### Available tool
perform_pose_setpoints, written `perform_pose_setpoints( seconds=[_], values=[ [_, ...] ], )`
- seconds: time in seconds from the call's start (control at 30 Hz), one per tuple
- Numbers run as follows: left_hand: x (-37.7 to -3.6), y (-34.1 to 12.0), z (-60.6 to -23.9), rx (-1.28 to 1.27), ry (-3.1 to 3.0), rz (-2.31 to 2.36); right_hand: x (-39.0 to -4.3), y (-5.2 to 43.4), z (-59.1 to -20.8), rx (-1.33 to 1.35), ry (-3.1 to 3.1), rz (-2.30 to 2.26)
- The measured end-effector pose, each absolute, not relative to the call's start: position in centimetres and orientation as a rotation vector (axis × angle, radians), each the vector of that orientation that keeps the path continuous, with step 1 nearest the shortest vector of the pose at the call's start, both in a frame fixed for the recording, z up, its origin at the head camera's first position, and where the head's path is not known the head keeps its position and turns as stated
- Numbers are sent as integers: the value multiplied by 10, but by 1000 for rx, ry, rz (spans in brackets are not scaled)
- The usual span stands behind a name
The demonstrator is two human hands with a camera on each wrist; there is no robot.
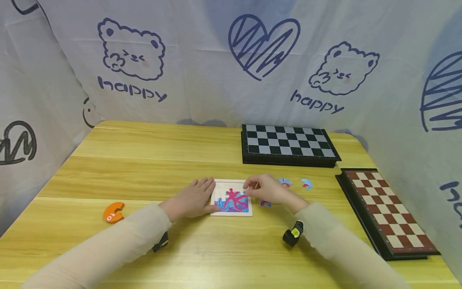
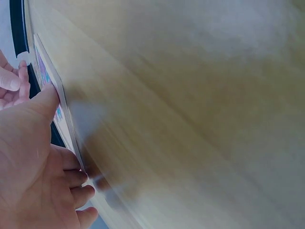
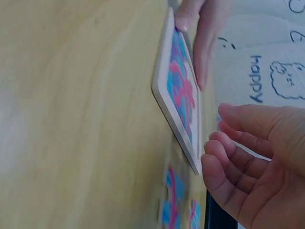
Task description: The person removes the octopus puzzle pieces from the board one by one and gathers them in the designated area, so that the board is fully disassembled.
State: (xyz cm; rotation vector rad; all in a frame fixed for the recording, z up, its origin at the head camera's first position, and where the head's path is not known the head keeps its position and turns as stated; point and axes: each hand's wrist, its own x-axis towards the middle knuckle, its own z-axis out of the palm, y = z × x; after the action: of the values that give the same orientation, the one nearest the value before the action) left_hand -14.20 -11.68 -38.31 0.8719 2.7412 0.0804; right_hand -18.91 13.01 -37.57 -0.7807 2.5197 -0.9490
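Both hands rest at the puzzle tray (image 1: pixel 231 198): left hand (image 1: pixel 193 198) flat, right hand (image 1: pixel 268 189) loosely curled, holding nothing.

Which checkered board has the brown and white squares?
The board at the right table edge. The other board, farther back, has black and grey squares.

Bright, even light across the head view, soft shadows only under the sleeves, and the backdrop bends at the edges. The left wrist view is smeared with blur across the table (image 2: pixel 200 105). The right wrist view is soft, with the loose puzzle pieces (image 3: pixel 174 200) blurred.
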Motion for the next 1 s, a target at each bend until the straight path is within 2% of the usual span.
perform_pose_setpoints(
  seconds=[0.47,1.0],
  values=[
    [-142,-117,-384,897,2751,66,-185,97,-381,-913,2496,-777],
    [-142,-117,-382,884,2745,48,-184,90,-384,-844,2569,-597]
  ],
)
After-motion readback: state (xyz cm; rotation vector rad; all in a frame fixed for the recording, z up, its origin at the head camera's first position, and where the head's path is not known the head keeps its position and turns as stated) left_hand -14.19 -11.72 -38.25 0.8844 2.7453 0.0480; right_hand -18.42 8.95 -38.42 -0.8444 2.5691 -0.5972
